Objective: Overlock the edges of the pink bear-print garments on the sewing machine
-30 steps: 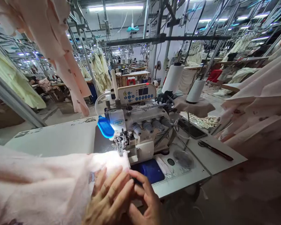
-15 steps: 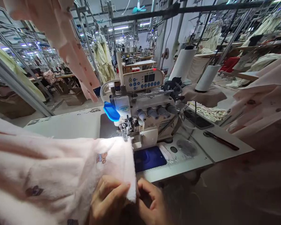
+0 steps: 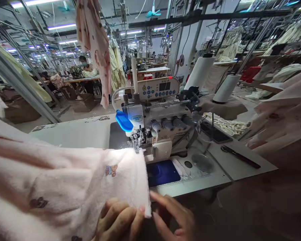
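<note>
My hands are at the bottom of the view, holding a soft pale pink printed fabric with small bear motifs. My left hand grips its lower edge from below. My right hand has its fingers spread, and the fingertips are at the fabric's corner. The fabric's top edge reaches the presser foot of a white overlock sewing machine. The fabric hides the machine bed's front left part.
Several thread cones, including a large white cone, stand behind the machine on the white sewing table. Black scissors lie at the right. Pink garments hang at both sides. A co-worker sits at a bench behind.
The fabric has moved toward me, and its folded edge now stands straighter. My right hand has shifted right to the corner. The view has turned slightly, moving the machine up and right.
</note>
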`<state>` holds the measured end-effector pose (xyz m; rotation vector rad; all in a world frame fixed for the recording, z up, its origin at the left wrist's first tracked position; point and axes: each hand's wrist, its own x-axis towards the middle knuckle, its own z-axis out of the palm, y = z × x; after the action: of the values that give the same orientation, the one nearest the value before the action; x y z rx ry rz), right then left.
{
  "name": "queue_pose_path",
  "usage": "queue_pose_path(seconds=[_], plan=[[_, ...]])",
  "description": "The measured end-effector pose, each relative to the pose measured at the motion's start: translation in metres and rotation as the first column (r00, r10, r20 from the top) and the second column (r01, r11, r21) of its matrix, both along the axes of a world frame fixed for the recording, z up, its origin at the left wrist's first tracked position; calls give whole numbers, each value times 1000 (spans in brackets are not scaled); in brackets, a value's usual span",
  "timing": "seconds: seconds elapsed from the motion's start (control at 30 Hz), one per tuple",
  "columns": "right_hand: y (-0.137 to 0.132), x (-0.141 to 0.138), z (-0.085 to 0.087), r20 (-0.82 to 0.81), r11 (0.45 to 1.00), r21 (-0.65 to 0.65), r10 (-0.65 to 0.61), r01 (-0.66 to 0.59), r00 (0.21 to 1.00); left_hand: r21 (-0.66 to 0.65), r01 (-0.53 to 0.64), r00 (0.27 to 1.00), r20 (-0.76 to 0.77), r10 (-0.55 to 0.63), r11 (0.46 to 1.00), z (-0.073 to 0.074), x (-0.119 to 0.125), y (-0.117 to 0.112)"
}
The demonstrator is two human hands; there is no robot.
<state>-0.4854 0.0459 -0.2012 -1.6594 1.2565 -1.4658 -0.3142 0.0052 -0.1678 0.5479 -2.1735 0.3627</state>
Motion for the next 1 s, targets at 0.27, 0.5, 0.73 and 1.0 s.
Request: queue_pose_path(seconds=[0.27,0.5,0.73,1.0], plan=[[-30,-14,-3,-346,807,-588,-186,-59,920,14,-1,998,65,0,1000,-7,0,-15],[-39,-17,4,-422,835,-543,-179,-90,889,-16,-102,948,300,102,995,10,3,-23],[-54,-13,16,-374,844,-537,-225,-12,900,4,-176,947,275,168,984,11,0,-37],[-83,-11,22,-345,807,-590,-236,-15,908,38,-258,911,342,230,965,19,-2,-53]])
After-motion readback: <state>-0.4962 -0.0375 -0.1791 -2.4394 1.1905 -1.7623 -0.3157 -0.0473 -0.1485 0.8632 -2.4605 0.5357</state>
